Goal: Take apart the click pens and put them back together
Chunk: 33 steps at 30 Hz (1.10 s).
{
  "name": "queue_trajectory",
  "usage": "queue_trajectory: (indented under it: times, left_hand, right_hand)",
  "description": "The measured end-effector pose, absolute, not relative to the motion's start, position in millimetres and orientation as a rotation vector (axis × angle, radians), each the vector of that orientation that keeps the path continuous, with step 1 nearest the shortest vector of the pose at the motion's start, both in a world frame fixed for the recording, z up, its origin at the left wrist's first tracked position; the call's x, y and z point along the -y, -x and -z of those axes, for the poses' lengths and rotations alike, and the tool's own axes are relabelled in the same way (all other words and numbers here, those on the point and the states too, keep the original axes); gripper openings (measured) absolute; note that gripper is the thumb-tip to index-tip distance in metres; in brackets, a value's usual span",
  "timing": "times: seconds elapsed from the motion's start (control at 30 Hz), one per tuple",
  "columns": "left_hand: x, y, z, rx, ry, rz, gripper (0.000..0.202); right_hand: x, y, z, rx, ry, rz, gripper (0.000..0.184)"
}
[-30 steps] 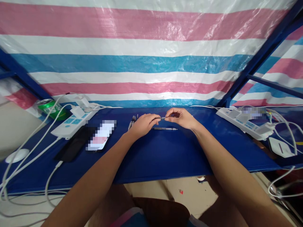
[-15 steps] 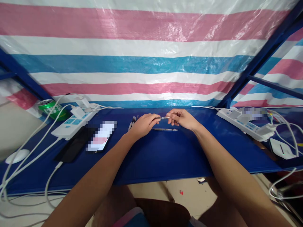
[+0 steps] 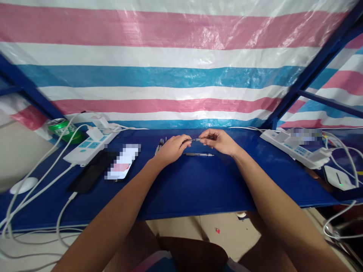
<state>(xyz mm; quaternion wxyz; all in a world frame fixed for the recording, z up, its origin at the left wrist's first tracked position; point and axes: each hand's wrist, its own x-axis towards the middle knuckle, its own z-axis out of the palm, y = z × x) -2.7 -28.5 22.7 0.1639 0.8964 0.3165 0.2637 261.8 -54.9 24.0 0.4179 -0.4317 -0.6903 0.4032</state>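
Note:
Between both hands a slim pen (image 3: 195, 139) is held level, a little above the blue tabletop (image 3: 198, 185). The fingers of my left hand (image 3: 174, 147) are closed on its left end. My right hand (image 3: 217, 140) pinches the other end between thumb and fingers. Just below them a second pen (image 3: 198, 154), clear with a dark grip, lies flat on the table. Several more pens (image 3: 160, 144) lie to the left, partly covered by my left hand. Whether the held pen is in one piece I cannot tell.
On the left are a lit phone (image 3: 123, 163), a dark phone-like slab (image 3: 90, 173) with a cable, a power strip (image 3: 86, 149), a green can (image 3: 64, 130) and a white mouse (image 3: 24, 185). Another power strip (image 3: 295, 148) and a white box (image 3: 338, 177) stand right. Striped sheeting (image 3: 181, 75) hangs behind.
Both hands stay nearly in place with the pen between them. A darker part of the pen now shows near the right fingers. The view has shifted very slightly.

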Motion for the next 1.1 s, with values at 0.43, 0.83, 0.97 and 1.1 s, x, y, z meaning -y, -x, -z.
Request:
queue_trajectory:
  times: [0.43, 0.83, 0.97, 1.1]
  left_hand:
    - [18.7, 8.3, -23.1, -1.061, -2.480, -1.028, 0.019]
    - [26.4, 4.0, -17.9, -0.889, -2.551, -0.795, 0.044]
    - [26.8, 4.0, -17.8, -0.930, -2.493, -0.844, 0.068]
    - [24.1, 7.6, -19.8, -1.025, -2.450, -0.876, 0.078]
  right_hand:
    - [44.8, -279.0, -18.7, 1.666, 1.143, -0.753, 0.040]
    - [52.7, -263.5, -24.2, 1.816, 1.132, -0.701, 0.032]
    - [50.2, -269.0, -23.9, 1.734, 1.167, -0.675, 0.044]
    - [46.6, -279.7, -19.7, 1.730, 1.271, -0.587, 0.050]
